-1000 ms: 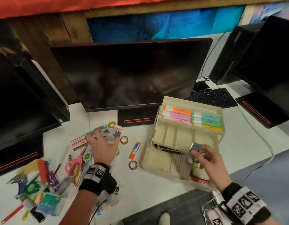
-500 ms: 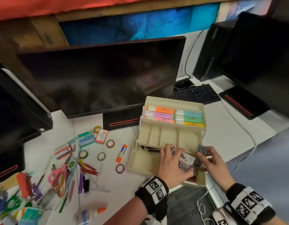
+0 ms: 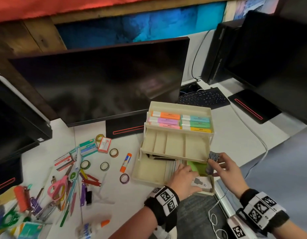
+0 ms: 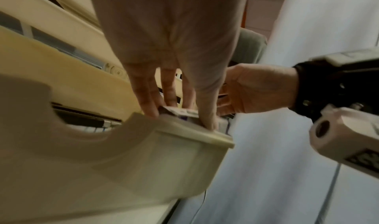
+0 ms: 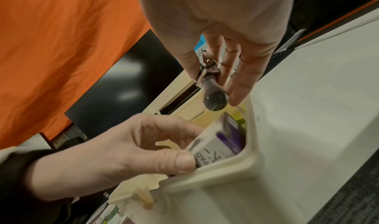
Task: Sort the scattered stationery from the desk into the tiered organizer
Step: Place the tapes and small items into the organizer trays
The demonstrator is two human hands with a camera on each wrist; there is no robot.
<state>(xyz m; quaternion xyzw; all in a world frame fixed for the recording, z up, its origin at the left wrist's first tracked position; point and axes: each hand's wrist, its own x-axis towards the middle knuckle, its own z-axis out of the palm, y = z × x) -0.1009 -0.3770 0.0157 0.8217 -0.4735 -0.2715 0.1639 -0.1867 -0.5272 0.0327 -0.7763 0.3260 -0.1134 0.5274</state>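
Observation:
The cream tiered organizer point(image 3: 179, 107) stands open on the desk, with pastel highlighters point(image 3: 180, 121) in its top tier. My left hand point(image 3: 187, 171) reaches into the bottom tier and pinches a white box point(image 5: 215, 148) with purple print between thumb and fingers, low in the front right corner. The same box point(image 3: 201, 184) shows beside green sticky notes point(image 3: 196, 167). My right hand point(image 3: 218, 163) holds a small grey stamp point(image 3: 213, 156) at the right end of the middle tier. In the right wrist view the stamp point(image 5: 214, 96) hangs from my fingers above the box.
Scattered stationery covers the desk on the left: pink scissors point(image 3: 57, 187), a glue stick point(image 3: 126, 162), tape rolls point(image 3: 104, 166), pens and small boxes. A black monitor point(image 3: 101, 80) stands behind, a keyboard point(image 3: 202, 98) at the back right. A white cable point(image 3: 216, 219) hangs off the desk edge.
My left hand lifted the white box from the pile on the left and carried it right, down into the organizer's bottom tier. My right hand stayed by the organizer, still holding the stamp.

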